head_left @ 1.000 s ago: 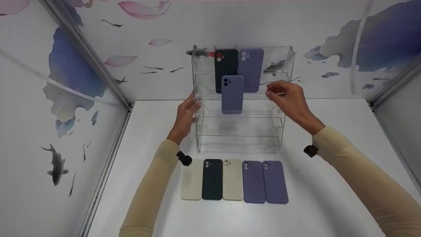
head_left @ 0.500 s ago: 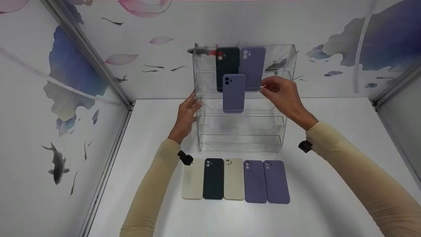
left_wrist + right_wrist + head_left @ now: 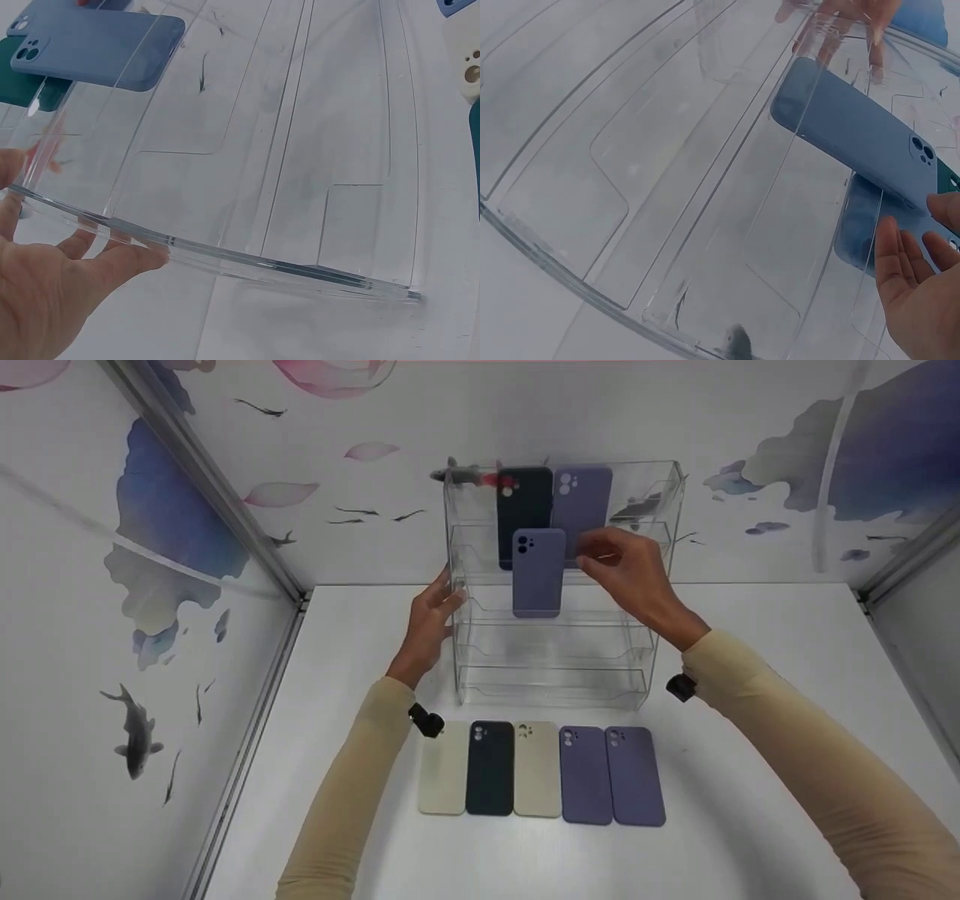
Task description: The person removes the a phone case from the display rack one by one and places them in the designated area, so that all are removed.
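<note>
A clear tiered display rack (image 3: 553, 667) stands on the white table. My left hand (image 3: 429, 622) grips its left side panel, thumb in front and fingers behind, as the left wrist view shows. A dark green phone case (image 3: 523, 510) and a purple phone case (image 3: 591, 499) lean side by side on the top tier. One tier lower, another purple phone case (image 3: 537, 577) stands in front, overlapping both. My right hand (image 3: 630, 574) hovers at this front case's right edge, fingers bent; in the right wrist view its fingers (image 3: 900, 259) are parted, with nothing between them.
In front of the rack several phone cases lie in a row: a cream one (image 3: 441, 780), a dark green one (image 3: 490, 769), a second cream one (image 3: 537, 776) and two purple ones (image 3: 586, 780). A patterned wall (image 3: 375, 405) rises behind the rack.
My right hand has moved left, from beside the rack's right part to the edge of the front purple phone case. My left hand keeps its grip on the rack.
</note>
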